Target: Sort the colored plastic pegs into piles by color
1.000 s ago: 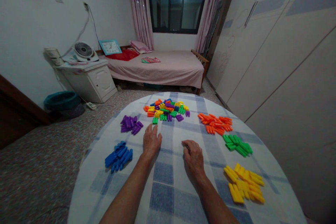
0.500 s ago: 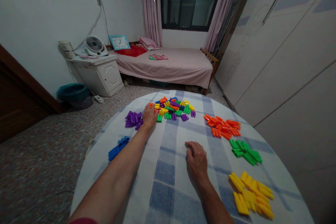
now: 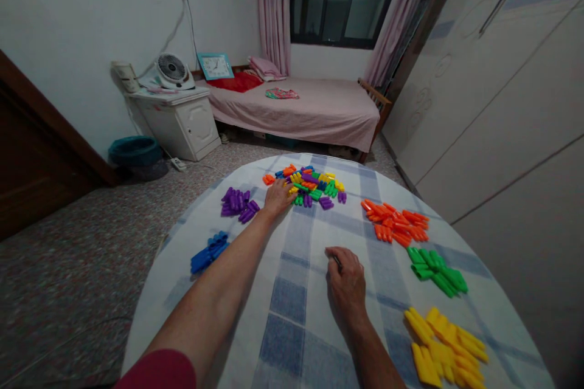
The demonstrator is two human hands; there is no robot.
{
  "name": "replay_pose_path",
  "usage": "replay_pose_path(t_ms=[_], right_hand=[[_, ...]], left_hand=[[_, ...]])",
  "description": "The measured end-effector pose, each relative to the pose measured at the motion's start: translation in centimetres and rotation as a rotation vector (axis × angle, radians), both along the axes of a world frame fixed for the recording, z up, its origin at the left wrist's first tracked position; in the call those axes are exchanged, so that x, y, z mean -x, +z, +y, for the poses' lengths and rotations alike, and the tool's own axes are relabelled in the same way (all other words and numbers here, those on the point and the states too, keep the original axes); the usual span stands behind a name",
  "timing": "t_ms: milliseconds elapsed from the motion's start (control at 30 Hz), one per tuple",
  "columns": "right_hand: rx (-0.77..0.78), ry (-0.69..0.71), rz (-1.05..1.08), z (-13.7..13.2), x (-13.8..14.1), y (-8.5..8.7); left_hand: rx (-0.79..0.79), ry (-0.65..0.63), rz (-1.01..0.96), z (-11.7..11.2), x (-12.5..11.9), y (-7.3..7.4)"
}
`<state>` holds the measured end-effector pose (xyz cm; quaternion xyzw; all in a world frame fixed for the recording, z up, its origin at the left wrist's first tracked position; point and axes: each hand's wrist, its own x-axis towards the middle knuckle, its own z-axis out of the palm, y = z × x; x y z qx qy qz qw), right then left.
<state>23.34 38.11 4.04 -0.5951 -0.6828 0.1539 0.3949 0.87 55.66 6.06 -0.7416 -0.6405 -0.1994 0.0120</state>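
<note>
My left hand (image 3: 279,196) reaches to the near left edge of a mixed pile of coloured plastic pieces (image 3: 310,179). Its fingers are stretched out over yellow and green pieces; what lies under the palm is hidden. Just left of that wrist is a group of purple pieces (image 3: 235,202), and nearer to me, beside the forearm, a group of blue pieces (image 3: 207,254). My right hand (image 3: 347,276) rests on the tablecloth with curled fingers. A small dark spot shows between its thumb and fingers, too unclear to name.
On the right of the round table with a checked cloth (image 3: 287,292) lie orange pieces (image 3: 396,223), green pieces (image 3: 435,268) and yellow pieces (image 3: 444,346). Beyond stand a bed (image 3: 310,109), a white cabinet (image 3: 201,130) with a fan (image 3: 173,70), and a bin (image 3: 137,155).
My left hand has shifted right, from the gap beside the purple group onto the pile's yellow and green pieces. The right hand stays on the cloth. The camera view has turned slightly.
</note>
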Motion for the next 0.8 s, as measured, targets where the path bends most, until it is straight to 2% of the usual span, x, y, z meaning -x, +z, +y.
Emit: replay_pose_path(t_ms=[267, 467, 533, 633, 800], right_hand=[[-0.002, 0.005, -0.025, 0.1, -0.1, -0.2], [0.002, 0.001, -0.004, 0.0, 0.1, -0.1], [0.007, -0.010, -0.004, 0.0, 0.2, 0.0], [0.010, -0.015, 0.001, -0.1, 0.3, 0.2], [0.028, -0.008, 0.019, -0.2, 0.3, 0.3]], left_hand=[[0.055, 0.031, -0.025, -4.0, -2.5, 0.2], [0.091, -0.052, -0.001, -5.9, -2.1, 0.8], [0.090, -0.033, -0.016, -5.8, -2.0, 1.2], [0.006, 0.022, -0.070, -4.8, -2.3, 1.5], [-0.107, -0.018, -0.054, -0.9, -2.8, 2.2]])
